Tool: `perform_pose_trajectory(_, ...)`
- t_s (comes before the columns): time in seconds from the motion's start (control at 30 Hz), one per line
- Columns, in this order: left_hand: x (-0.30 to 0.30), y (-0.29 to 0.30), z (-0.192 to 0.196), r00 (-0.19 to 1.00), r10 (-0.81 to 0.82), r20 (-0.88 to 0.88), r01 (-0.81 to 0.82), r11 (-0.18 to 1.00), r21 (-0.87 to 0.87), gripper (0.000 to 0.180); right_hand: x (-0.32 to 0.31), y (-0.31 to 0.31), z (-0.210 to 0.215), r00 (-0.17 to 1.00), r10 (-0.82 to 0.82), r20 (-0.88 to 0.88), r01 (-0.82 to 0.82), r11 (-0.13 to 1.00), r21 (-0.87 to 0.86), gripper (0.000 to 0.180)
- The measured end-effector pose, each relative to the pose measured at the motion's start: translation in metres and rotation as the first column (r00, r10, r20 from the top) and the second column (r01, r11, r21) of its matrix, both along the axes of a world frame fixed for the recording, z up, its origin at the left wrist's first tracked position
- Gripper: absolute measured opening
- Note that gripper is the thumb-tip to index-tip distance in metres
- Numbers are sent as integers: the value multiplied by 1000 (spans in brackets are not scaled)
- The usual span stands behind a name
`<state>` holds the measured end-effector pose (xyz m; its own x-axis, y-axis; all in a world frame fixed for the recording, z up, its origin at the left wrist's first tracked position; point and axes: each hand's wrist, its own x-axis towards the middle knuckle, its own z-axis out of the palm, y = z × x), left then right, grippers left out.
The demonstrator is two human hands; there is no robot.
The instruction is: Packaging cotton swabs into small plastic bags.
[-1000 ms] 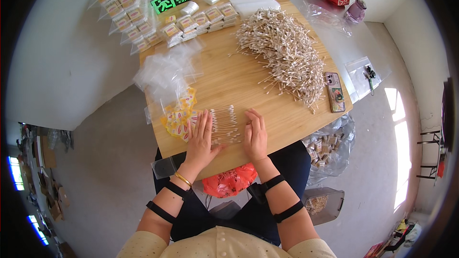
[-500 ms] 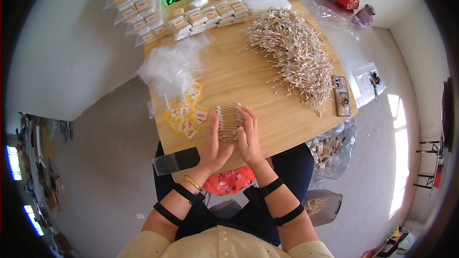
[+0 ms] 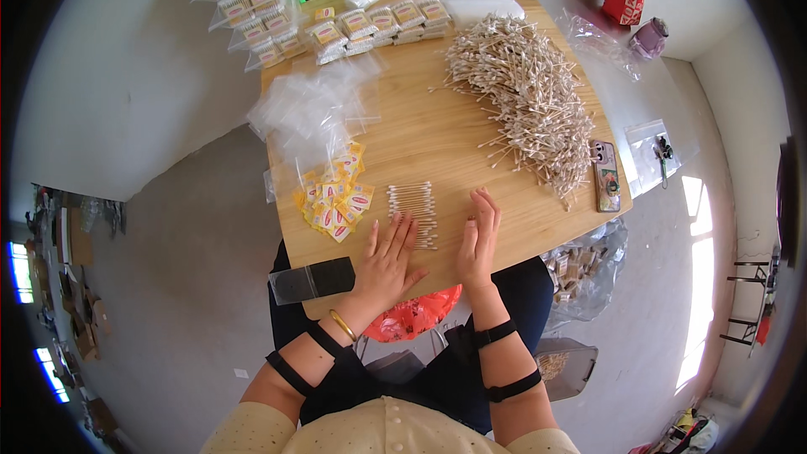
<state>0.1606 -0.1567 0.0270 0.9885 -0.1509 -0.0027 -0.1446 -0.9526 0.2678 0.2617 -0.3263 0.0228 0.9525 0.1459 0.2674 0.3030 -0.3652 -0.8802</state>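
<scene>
A flat row of cotton swabs lies side by side near the table's front edge. My left hand rests with its fingers stretched out over the row's left side, covering part of it. To the right of the row, apart from it, my right hand stands on edge with its fingers extended, holding nothing. A large heap of loose cotton swabs spreads across the table's right side. Left of the row lie yellow-and-white paper labels, with a pile of clear plastic bags behind them.
Bagged swab packs line the wooden table's far edge; more are stacked at the far left. A phone lies at the right edge, a dark flat pouch at the front left. Below hangs a red plastic bag.
My right hand has moved off the swab row to the right. My left hand has shifted from the row's left edge onto the swabs, fingers flattened.
</scene>
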Motion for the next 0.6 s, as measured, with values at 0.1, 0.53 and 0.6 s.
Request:
perform_pose_trajectory(0.1, 1, -5, 9, 995, 55, 85, -57, 998, 23, 91, 0, -3, -4, 1000, -22, 1, 22, 1000, -11, 43)
perform_pose_trajectory(0.53, 12, 0, 8, 999, 20, 29, -23, 995, 95, 93, -2, 1, -2, 1000, -10, 22, 11, 1000, -24, 38)
perform_pose_trajectory(0.6, 9, -1, 8, 1000, 9, 13, -10, 994, 110, 94, -1, 1, -4, 1000, -12, 29, 13, 1000, -19, 38)
